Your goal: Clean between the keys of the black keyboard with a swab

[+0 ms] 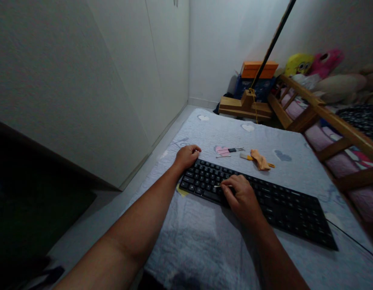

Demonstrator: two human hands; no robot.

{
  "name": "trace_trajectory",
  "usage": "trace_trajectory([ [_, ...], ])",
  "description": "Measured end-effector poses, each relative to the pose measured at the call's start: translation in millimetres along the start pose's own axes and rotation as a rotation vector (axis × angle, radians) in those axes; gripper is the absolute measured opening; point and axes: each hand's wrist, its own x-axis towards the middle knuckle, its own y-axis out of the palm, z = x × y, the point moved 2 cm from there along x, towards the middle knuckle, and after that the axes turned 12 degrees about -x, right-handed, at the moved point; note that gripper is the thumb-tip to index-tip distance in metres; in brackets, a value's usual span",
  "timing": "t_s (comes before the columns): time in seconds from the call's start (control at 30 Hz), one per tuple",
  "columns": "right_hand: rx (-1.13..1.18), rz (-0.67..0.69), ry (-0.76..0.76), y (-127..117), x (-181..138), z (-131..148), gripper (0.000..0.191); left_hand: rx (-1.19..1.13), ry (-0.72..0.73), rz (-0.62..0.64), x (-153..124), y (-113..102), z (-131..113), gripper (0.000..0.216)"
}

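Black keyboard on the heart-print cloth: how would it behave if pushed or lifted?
Probably stiff: the keyboard lies straight, with no visible bend. Unlikely to roll or tip, being long, low and flat on the heart-print cloth. The cable at its right end may trail or tug if it's lifted.

Keyboard (277,203) black — cloth (259,160) orange — blanket (198,229) pale grey-blue, heart-patterned.
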Motion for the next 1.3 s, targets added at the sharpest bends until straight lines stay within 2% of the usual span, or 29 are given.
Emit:
trace_trajectory([
  [0.7, -0.049, -0.043, 0.019, 4.0, 0.8, -3.7, 0.017, 0.012, 0.000, 0.000, 0.3, 0.6, 0.1, 0.031],
  [1.3, -0.030, -0.008, -0.032, 2.3, -0.2, 1.9, 0.014, 0.012, -0.001, -0.006, -0.5, -0.2, -1.6, 0.031],
])
